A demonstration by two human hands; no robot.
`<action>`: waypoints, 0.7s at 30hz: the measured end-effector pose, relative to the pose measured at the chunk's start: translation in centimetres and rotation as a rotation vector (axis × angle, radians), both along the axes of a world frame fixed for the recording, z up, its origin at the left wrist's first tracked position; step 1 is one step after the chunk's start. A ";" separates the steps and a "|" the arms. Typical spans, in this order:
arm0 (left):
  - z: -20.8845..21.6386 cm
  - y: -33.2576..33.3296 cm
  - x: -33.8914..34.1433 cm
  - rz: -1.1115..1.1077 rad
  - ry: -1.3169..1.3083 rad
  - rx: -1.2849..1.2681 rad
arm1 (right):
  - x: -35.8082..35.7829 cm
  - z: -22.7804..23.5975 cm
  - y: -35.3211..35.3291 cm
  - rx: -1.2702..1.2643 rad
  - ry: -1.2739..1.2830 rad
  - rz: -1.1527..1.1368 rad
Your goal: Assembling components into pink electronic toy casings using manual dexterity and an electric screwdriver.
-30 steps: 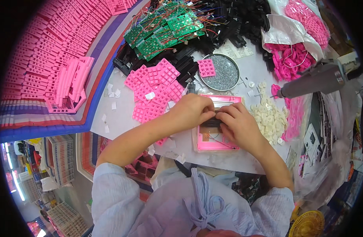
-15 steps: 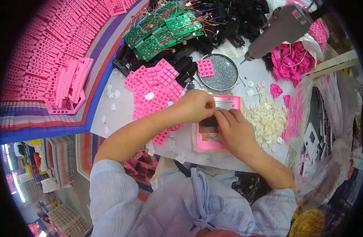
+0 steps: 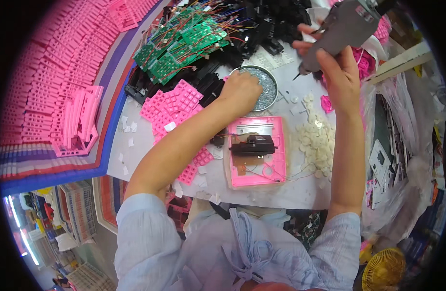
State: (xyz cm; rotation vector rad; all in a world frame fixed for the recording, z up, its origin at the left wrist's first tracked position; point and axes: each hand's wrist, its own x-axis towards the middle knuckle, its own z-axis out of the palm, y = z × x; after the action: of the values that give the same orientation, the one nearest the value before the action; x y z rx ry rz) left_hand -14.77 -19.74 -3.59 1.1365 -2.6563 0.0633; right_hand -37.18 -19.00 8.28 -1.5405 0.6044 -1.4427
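My left hand (image 3: 242,92) reaches over the round metal tin (image 3: 278,92) of small screws (image 3: 268,87). Its fingers are curled together at the screws, and whatever lies between the fingertips is hidden. My right hand (image 3: 340,80) is wrapped round the grey body of a hanging electric screwdriver (image 3: 343,33), thumb in front and fingers partly behind; its bit points down to the left. Below, a pink plastic casing (image 3: 281,169) lies open on the table. Across its middle sits a black plastic mechanism (image 3: 254,146), with thin wires and a metal strip (image 3: 255,129) above it.
Pink keypads (image 3: 160,109) lie left of the casing, under my left forearm. Green circuit boards (image 3: 169,56) with wires and black plastic parts (image 3: 271,24) fill the back. White discs (image 3: 315,145) are heaped at the right. Stacked pink frames (image 3: 53,72) stand far left.
Both hands have left the casing, uncovering the black mechanism. My left hand has moved up to the screw tin, and my right hand has risen to the screwdriver and taken hold of it.
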 end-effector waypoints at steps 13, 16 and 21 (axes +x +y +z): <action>1.7 0.3 -0.3 0.044 -0.079 0.078 | 3.3 -0.2 5.3 0.150 0.072 0.078; 3.0 2.1 0.0 -0.021 0.224 0.047 | 3.8 0.5 7.0 0.274 -0.059 0.069; 5.9 12.6 2.5 0.028 0.574 0.313 | 4.5 -1.4 11.5 0.281 -0.357 0.186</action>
State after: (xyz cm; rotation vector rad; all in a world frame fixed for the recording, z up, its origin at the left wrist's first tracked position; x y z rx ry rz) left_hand -12.32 -7.16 2.31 1.0735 -2.1756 -0.6004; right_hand -32.71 -7.52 6.92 -1.0590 0.4151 -1.3805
